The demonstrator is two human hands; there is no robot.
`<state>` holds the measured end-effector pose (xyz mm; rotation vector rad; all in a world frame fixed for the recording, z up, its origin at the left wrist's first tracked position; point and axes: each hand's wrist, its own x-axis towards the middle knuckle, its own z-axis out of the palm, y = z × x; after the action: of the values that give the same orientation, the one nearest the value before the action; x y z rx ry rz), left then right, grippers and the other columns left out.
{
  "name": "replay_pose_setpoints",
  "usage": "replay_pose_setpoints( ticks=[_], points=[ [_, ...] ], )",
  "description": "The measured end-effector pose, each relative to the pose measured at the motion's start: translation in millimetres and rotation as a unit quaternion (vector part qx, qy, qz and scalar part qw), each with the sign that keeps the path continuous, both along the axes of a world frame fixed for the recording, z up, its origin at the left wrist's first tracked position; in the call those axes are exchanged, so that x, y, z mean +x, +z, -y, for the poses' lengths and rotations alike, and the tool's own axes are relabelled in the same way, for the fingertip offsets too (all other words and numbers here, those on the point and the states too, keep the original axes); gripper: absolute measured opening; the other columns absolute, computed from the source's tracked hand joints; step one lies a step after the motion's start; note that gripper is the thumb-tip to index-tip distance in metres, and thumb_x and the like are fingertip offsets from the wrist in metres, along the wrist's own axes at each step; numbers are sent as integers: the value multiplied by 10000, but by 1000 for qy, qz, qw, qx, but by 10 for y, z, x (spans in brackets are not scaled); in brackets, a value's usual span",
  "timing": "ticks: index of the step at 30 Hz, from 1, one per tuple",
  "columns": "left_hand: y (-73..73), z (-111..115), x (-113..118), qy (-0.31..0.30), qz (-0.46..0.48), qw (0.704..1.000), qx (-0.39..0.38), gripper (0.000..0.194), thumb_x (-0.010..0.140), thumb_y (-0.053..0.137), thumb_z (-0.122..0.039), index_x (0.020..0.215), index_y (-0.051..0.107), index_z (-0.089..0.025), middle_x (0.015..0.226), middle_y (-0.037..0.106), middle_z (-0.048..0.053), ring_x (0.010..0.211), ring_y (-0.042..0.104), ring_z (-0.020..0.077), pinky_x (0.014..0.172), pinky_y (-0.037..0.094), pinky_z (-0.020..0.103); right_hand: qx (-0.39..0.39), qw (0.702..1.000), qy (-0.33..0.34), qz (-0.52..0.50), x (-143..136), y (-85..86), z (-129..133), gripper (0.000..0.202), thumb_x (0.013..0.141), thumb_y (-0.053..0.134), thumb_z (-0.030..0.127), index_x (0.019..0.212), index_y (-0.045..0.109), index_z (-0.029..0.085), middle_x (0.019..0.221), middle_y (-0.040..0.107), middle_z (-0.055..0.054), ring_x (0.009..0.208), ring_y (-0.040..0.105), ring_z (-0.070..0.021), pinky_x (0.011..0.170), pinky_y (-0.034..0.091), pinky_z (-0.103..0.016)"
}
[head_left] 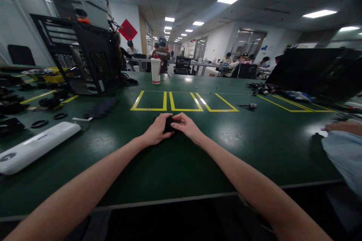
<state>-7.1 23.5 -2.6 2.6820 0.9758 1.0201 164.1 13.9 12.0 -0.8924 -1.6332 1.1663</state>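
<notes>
Between my two hands, at the middle of the green table (175, 173), is a small black object (168, 124) whose kind I cannot make out. My left hand (158, 130) is closed around its left side, thumb below and fingers over the top. From the right, my right hand (186, 125) pinches at its edge with thumb and fingertips. Much of the object is hidden by the fingers. Just beyond the hands, yellow tape frames (185, 110) are marked on the tabletop.
Left stand a white power-bank-like device (39, 147), black rings (39, 124) and an open computer case (87, 56). A white tumbler (155, 70) stands at the back. To the right lie a small cylindrical part with a lead (252, 106), cables (261, 87) and a co-worker's sleeve (343, 154).
</notes>
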Motion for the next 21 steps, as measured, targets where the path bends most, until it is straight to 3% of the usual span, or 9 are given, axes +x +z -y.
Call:
replay_pose_setpoints(
  ticks=[4, 8, 13, 21],
  points=[
    [8, 12, 0, -2, 0, 1000, -7, 600, 710, 575, -290, 1210, 257, -193, 1154, 392, 101, 1066, 423, 249, 913, 369, 438, -40, 999, 11, 11, 18, -5, -5, 316, 646, 641, 265, 922, 520, 170, 985, 557, -50, 914, 541, -158, 856, 413, -363],
    [23, 27, 1, 2, -5, 1000, -14, 583, 714, 568, -279, 1204, 266, -184, 1154, 393, 108, 1056, 430, 252, 898, 379, 438, -21, 999, 33, 3, 50, -22, 3, 395, 579, 698, 232, 915, 492, 203, 932, 555, -17, 907, 540, -158, 837, 422, -359],
    [16, 19, 1, 1, 2, 1000, -12, 596, 712, 575, -300, 1210, 264, -196, 1155, 394, 101, 1062, 431, 253, 895, 382, 444, 4, 1000, 9, 8, 25, -10, 21, 257, 660, 630, 299, 860, 503, 197, 880, 560, -6, 879, 528, -142, 828, 418, -343],
    [10, 14, 7, 1, 3, 1000, -6, 594, 705, 576, -285, 1203, 269, -182, 1150, 398, 105, 1066, 423, 253, 910, 368, 439, -18, 1000, 7, 18, 23, -13, 0, 304, 638, 645, 249, 908, 525, 175, 951, 554, -37, 908, 532, -150, 857, 412, -359]
  ],
)
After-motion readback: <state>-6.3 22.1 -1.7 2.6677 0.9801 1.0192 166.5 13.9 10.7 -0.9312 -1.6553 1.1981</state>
